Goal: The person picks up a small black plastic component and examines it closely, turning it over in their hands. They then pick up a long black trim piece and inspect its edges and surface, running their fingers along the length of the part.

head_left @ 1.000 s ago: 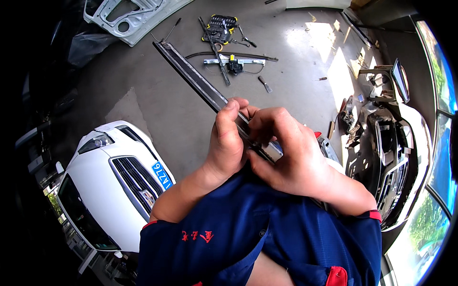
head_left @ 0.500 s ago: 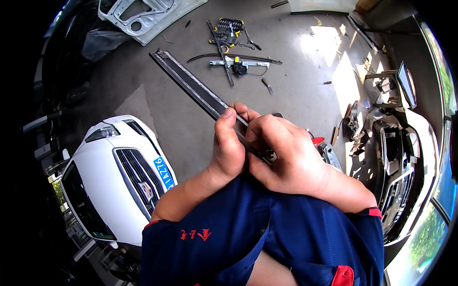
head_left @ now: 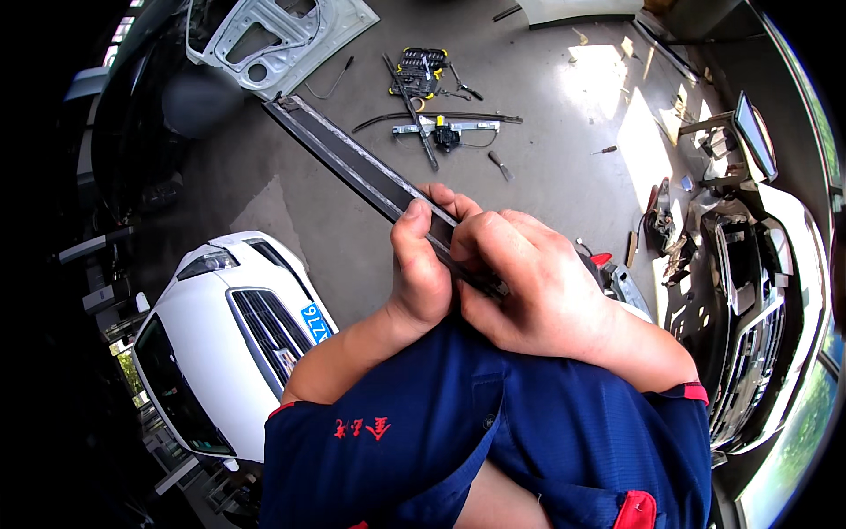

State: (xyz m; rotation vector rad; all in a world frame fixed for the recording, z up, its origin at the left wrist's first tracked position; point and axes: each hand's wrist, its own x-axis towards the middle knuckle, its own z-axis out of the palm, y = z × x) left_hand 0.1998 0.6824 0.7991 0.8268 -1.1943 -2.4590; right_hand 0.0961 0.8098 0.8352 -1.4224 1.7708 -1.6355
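Note:
A long black trim strip (head_left: pixel 352 161) with pale grey, rough-looking lines along both sides slants from my hands up toward the far left. My left hand (head_left: pixel 418 269) grips it near its close end, thumb pointing up along the edge and fingertips showing on the other side. Right beside it, my right hand (head_left: pixel 538 286) is closed round the strip's near end, fingers curled. That end is mostly hidden under the right hand. Both hands are held close in front of my dark blue shirt.
On the floor ahead lie a window regulator (head_left: pixel 448 132), an open tool set (head_left: pixel 419 72) and a scraper (head_left: pixel 500 165). A bare door shell (head_left: pixel 264 44) is at the far left, a white car (head_left: pixel 220 326) stands at left, and a removed front bumper (head_left: pixel 749 353) at right.
Both hands keep their grip on the strip, which barely shifts. The surroundings have slid slightly in the view, the white car lower and to the right.

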